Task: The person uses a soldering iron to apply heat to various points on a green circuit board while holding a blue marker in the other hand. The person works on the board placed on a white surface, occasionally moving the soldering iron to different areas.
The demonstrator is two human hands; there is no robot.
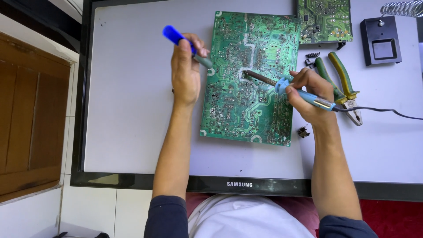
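We see the right hand pinching a soldering iron by its blue grip, tip down on the green circuit board just left of the hand. The left hand is closed around a blue desoldering pump beside the board's left edge. We judge the board light, stiff and fragile, best taken by its edges; the iron only by its handle.

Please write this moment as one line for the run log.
left hand: holds blue desoldering pump | right hand: holds soldering iron, tip on green circuit board | pliers: beside right hand
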